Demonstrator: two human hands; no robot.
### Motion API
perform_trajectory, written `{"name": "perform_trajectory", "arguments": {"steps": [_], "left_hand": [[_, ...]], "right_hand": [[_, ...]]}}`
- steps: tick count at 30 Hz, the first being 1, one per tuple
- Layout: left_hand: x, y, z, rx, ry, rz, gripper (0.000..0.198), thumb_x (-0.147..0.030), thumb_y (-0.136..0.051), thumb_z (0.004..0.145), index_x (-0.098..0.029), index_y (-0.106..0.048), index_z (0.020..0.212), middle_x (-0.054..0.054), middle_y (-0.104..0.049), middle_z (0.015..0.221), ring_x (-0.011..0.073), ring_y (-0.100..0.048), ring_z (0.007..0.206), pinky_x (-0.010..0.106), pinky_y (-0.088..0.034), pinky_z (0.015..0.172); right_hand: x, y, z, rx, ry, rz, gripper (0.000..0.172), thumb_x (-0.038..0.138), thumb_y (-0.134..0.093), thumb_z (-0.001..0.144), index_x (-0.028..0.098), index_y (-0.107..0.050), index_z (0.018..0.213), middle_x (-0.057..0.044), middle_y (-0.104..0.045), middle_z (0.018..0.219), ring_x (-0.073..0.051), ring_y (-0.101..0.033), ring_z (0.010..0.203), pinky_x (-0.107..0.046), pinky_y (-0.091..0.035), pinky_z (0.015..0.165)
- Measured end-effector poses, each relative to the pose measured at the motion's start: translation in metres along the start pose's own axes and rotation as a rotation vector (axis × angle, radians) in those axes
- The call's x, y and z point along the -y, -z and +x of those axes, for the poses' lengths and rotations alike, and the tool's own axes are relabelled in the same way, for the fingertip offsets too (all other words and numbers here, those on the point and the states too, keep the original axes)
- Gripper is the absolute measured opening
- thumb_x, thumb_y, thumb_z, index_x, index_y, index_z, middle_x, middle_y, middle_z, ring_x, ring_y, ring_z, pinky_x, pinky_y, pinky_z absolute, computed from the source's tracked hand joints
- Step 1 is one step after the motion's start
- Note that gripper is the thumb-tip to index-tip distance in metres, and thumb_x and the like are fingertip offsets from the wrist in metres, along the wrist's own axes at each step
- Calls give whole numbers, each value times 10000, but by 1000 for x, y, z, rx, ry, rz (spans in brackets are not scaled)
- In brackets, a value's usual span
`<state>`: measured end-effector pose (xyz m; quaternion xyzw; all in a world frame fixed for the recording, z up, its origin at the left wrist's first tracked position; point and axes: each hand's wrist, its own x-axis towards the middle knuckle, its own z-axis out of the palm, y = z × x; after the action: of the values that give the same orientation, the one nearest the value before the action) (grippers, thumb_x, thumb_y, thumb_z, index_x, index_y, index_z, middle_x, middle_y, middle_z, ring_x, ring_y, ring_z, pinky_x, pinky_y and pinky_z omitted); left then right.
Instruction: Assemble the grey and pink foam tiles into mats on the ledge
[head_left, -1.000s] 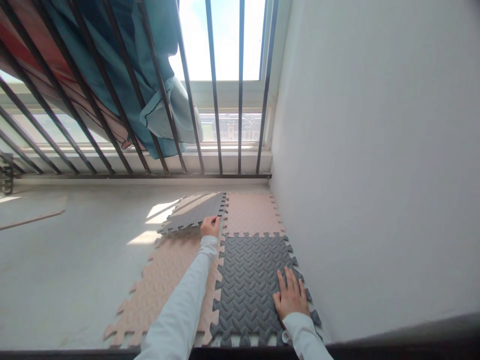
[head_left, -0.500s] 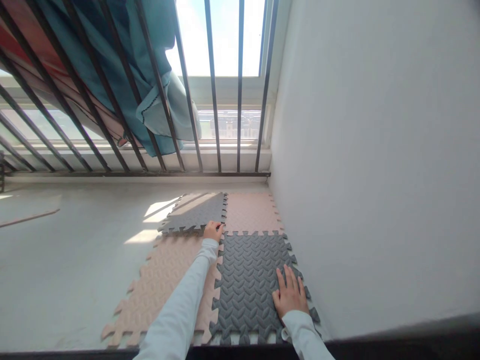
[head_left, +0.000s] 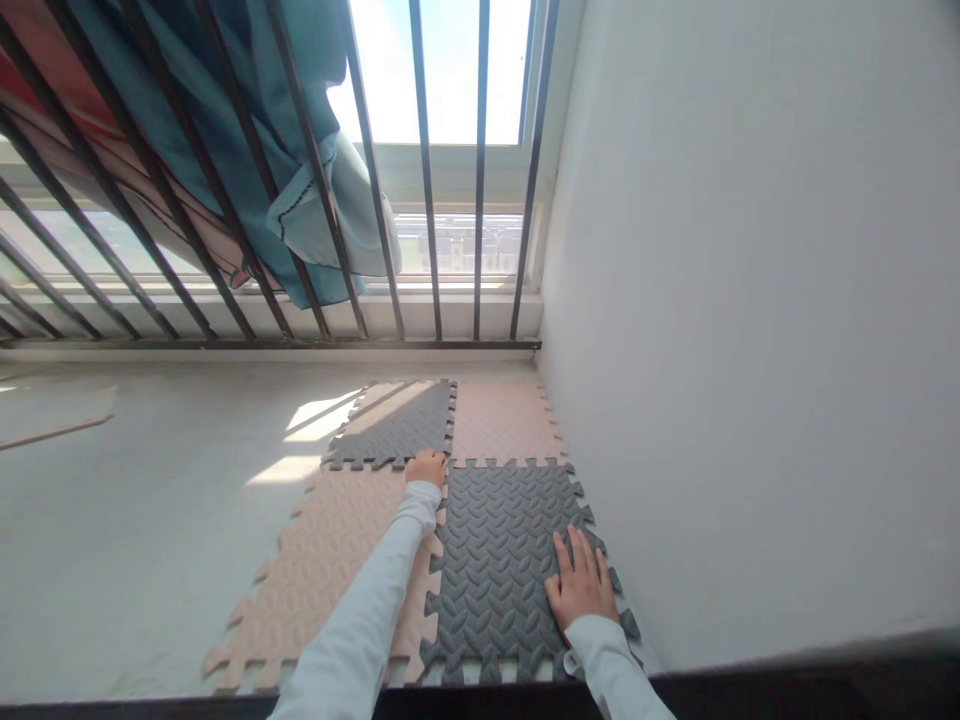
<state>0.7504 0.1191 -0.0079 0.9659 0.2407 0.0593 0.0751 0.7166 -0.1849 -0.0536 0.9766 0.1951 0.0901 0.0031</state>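
Four interlocking foam mat tiles lie on the floor by the wall. My left hand reaches far forward and presses with closed fingers on the near right corner of the far grey tile, where it meets the near beige tile and the far beige tile. My right hand lies flat, fingers spread, on the near grey tile close to the wall.
A white wall rises right of the tiles. Black window bars stand behind them, with teal cloth hanging over the bars. Bare grey floor stretches left. A thin board lies at far left.
The far grey tile was tilted up at its near edge and now lies flat, seated against its neighbours. My left hand has slid slightly toward me to the corner. My right hand has stayed in place.
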Motion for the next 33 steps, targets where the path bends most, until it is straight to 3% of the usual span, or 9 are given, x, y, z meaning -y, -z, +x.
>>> {"name": "perform_trajectory", "arguments": {"steps": [3, 11, 14, 18, 22, 27, 33], "left_hand": [[3, 1, -1, 10, -70, 37, 189, -238, -496, 769, -238, -662, 860, 88, -615, 935, 247, -444, 1031, 347, -391, 742], [5, -3, 3, 34, -56, 70, 220, -217, -457, 777, -240, -658, 865, 76, -596, 974, 256, -456, 1001, 394, -408, 754], [4, -4, 6, 32, -55, 72, 226, -201, -451, 774, -230, -662, 846, 76, -565, 1093, 253, -450, 1050, 387, -426, 775], [-2, -9, 8, 50, -74, 73, 351, -110, -444, 747, -187, -596, 1055, 68, -423, 1325, 200, -354, 1216, 330, -359, 956], [-9, -16, 5, 88, -36, 58, 495, -247, -437, 792, -194, -403, 1283, 87, -340, 1386, 241, -289, 1271, 434, -283, 1022], [-11, -22, 3, 112, -23, 60, 502, -347, -363, 818, -269, -356, 1313, 31, -253, 1428, 254, -211, 1307, 472, -219, 1049], [-4, -25, 7, 169, -75, 62, 526, -381, -326, 827, -250, -314, 1336, 20, -207, 1440, 251, -181, 1317, 469, -210, 1056]], "right_hand": [[0, -5, 1, 10, -16, -5, 548, 269, -398, 705, 219, -457, 1247, -55, -348, 1377, -223, -292, 1260, -419, -141, 1046], [-1, -13, 1, -7, -23, 3, 569, 273, -407, 677, 210, -467, 1239, -51, -350, 1376, -211, -290, 1262, -422, -132, 1051], [-1, -13, 1, -25, -21, 2, 563, 267, -408, 676, 210, -475, 1232, -51, -359, 1371, -211, -294, 1259, -419, -134, 1051], [-1, -13, 1, -23, -15, -1, 560, 270, -407, 683, 213, -469, 1237, -49, -356, 1373, -225, -281, 1264, -423, -128, 1052], [-2, -12, 1, -2, -16, 2, 564, 277, -399, 688, 216, -459, 1245, -49, -345, 1380, -218, -282, 1265, -421, -125, 1054], [-2, -13, 0, -5, -16, 0, 576, 278, -402, 679, 207, -455, 1249, -48, -340, 1382, -228, -266, 1271, -425, -128, 1052], [-1, -9, 0, -4, -17, 1, 575, 263, -405, 676, 216, -457, 1247, -44, -345, 1380, -216, -281, 1265, -415, -135, 1051]]}}
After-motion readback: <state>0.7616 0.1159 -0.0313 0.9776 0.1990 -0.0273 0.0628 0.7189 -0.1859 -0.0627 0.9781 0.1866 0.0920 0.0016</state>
